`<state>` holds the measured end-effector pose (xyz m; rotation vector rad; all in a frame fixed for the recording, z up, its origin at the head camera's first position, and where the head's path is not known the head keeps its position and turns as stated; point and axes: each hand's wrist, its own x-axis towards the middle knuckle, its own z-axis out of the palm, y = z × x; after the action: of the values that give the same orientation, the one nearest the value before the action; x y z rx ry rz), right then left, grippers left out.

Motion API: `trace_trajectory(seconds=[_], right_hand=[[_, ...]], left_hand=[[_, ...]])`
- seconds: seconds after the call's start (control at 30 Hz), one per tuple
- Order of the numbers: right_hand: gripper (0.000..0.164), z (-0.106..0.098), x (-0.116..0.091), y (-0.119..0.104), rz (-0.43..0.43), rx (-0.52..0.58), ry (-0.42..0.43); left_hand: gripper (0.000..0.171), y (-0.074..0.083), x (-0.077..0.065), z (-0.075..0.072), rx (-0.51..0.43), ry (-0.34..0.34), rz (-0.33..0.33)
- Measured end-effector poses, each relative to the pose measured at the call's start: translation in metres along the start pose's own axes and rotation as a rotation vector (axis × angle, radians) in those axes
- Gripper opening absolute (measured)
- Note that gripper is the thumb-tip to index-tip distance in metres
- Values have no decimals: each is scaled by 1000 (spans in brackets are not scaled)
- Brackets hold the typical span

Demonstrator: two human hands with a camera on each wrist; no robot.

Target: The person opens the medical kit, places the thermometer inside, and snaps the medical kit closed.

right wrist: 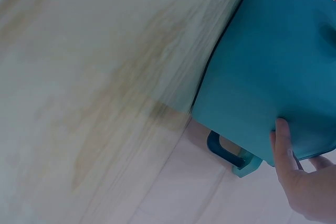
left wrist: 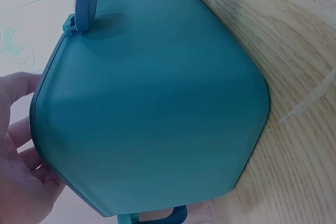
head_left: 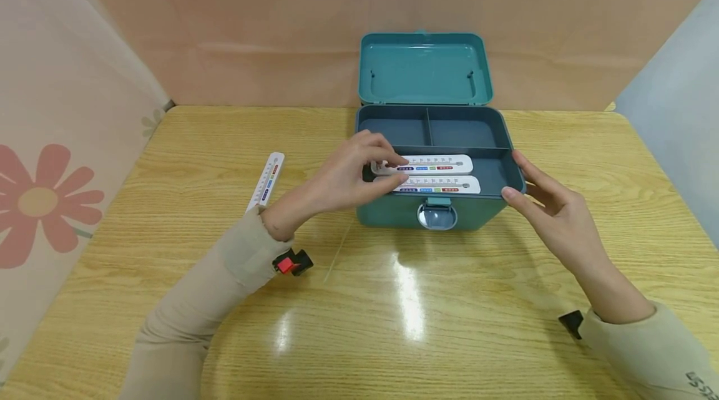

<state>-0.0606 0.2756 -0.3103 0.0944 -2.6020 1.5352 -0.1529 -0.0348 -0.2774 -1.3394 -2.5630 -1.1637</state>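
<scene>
My left hand (head_left: 356, 166) reaches over the front compartment of a teal storage box (head_left: 382, 216), its thumb and fingertips pinching the upper thermometer (head_left: 444, 166), a white strip with coloured bands. Just in front of it, a second thermometer (head_left: 457, 186) lies in the same compartment, lengthwise along the front rim. At the box's front right corner is my right hand (head_left: 562, 219), with thumb and forefinger stretched against the rim. Seen from the right wrist, one extended finger (right wrist: 284, 145) rests on the outer wall. The left wrist view shows the box mostly from outside, hiding the thermometers.
A third thermometer (head_left: 266, 181) lies on the wooden table (head_left: 359, 325) to the left, partly covered by my left forearm. The box lid (head_left: 424, 72) stands raised at the back. Behind the front compartment are two smaller ones. A latch (head_left: 437, 217) hangs on the front.
</scene>
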Motion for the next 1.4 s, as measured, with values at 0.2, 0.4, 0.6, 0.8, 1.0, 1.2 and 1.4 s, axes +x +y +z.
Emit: trace_trajectory(seconds=[0.2,0.4,0.6,0.8,1.0,1.2,1.4], right_hand=[[58,0,1,0,-6,6,3],[58,0,1,-1,-15,30,6],[58,0,1,-1,-13,51,3],[58,0,0,-1,-19,13,5],[57,1,0,-2,-25,0,9],[57,1,0,-2,-23,-6,8],[58,0,0,-1,-9,-3,5]], left_hand=[[21,0,0,-2,-18,34,-28],[20,-1,2,-2,-25,57,-9],[20,-1,1,-3,-24,58,-15],[18,-1,-2,-4,-26,81,-12],[17,-2,-5,-5,-38,118,-11],[16,-2,-7,-6,-50,182,-24],[16,-2,-8,-8,-43,240,-49]])
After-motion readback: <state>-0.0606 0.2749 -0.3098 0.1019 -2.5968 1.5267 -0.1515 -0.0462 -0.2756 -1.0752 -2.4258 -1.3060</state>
